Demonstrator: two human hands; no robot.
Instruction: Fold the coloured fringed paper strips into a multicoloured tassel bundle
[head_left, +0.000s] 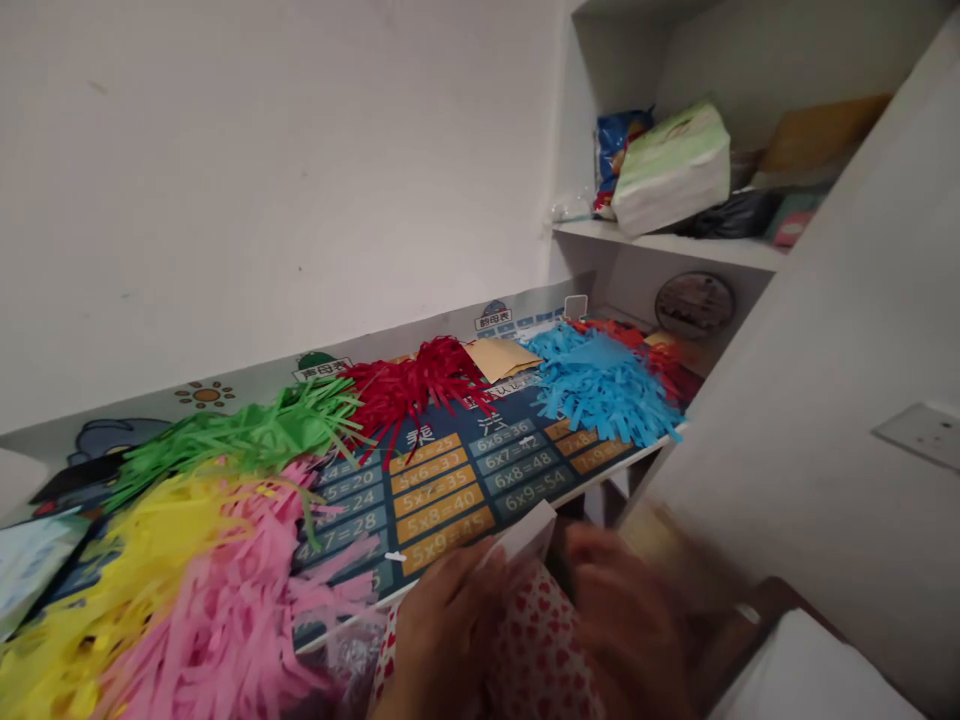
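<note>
My left hand (450, 625) is closed on a small white piece (531, 532) that looks like folded paper, just off the table's front edge. To its right, my right hand (626, 610) is smeared by motion, so its fingers cannot be made out. Below both hands lies pale cloth with red hearts (544, 635). Left of my left hand, a pink fringed paper bundle (232, 610) and a yellow fringed bundle (165, 535) spread over the table's printed mat (442, 490). Green (255, 435), red (420, 380) and blue (600, 380) fringed bundles lie farther back.
Between the red and blue bundles rests a tan paper piece (501, 358). A shelf (667, 243) on the right holds a green-and-white tissue pack (675, 170) and a blue packet (619, 150). A white panel with a socket (919, 435) stands at right.
</note>
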